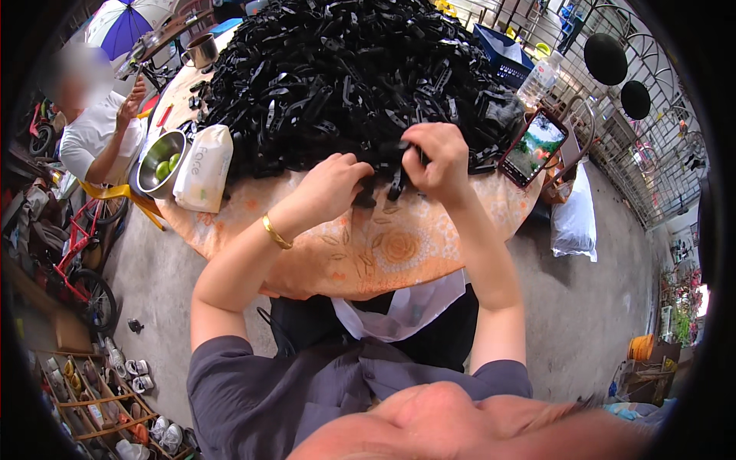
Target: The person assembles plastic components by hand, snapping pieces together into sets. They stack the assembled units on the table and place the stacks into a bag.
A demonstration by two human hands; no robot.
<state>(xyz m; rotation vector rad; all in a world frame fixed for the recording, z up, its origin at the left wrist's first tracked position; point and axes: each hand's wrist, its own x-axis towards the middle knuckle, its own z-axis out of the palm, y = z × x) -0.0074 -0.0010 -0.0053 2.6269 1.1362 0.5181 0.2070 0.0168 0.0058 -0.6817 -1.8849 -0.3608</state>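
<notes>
A big heap of small, glossy black plastic pieces covers most of the round table in front of me. At its near edge my left hand, with a gold bracelet on the wrist, has its fingers curled round a black piece. To the right of it, my right hand is closed on another black piece, mostly hidden by the fingers. Between the two hands a further black piece shows against the cloth. The exact kind of these pieces is hard to make out.
An orange flowered tablecloth covers the table. Left stand a steel bowl with green fruit, a tissue pack and a metal mug. Right are a phone, bottle and blue basket. Another person sits left.
</notes>
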